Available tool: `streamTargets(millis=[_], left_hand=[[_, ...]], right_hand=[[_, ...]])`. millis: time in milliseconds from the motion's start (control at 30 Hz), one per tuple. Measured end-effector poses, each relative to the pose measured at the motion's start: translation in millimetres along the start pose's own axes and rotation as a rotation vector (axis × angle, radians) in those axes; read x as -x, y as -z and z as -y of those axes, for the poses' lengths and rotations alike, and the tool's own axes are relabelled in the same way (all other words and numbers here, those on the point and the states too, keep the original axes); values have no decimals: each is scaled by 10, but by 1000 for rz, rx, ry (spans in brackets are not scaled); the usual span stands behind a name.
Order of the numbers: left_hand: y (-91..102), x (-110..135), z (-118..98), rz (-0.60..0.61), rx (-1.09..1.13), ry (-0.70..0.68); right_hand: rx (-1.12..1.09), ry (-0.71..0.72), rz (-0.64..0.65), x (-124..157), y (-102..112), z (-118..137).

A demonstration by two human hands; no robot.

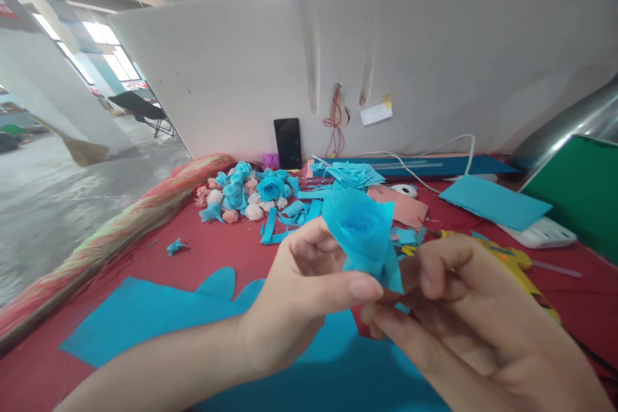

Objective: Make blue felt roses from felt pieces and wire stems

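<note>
A rolled blue paper flower (360,232) is held up in front of me over a red table (203,251). My left hand (309,290) is closed round its lower left side, thumb pressed against the base. From the right, my right hand (463,315) pinches the flower's base with its fingertips. The blue petals fan out above both hands. Under my arms lies a large blue cut paper sheet (159,318).
A heap of finished blue, pink and white paper flowers (246,193) and blue strips (290,215) lies further back. A yellow glue gun (516,264), a blue sheet (492,201), a green board (579,196), a pink sheet (403,205) and a black phone (288,143) against the white wall.
</note>
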State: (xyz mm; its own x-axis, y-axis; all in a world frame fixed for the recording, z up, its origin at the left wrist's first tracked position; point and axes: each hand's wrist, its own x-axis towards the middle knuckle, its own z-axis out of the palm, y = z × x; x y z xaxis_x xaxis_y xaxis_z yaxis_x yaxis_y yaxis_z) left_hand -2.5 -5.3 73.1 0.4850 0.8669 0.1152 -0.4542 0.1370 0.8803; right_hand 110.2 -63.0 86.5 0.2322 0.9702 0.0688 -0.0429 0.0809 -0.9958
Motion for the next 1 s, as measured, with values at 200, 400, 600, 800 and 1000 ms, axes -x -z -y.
streamTargets(millis=[200,400,600,800,1000], left_hand=[[-2,-21,-2,-114,3,-18],[-1,-22,-2,-140,-14,-34],[4,-27,-3,-128,-28,-61],[18,-35,-57,9,-81,-116],[52,-53,-61,77,-124,-150]], right_hand=[[30,8,32,7,3,32],[83,38,38,-18,10,10],[77,131,41,-81,13,-62],[193,184,98,-145,49,-53],[327,343,73,-185,79,-77]])
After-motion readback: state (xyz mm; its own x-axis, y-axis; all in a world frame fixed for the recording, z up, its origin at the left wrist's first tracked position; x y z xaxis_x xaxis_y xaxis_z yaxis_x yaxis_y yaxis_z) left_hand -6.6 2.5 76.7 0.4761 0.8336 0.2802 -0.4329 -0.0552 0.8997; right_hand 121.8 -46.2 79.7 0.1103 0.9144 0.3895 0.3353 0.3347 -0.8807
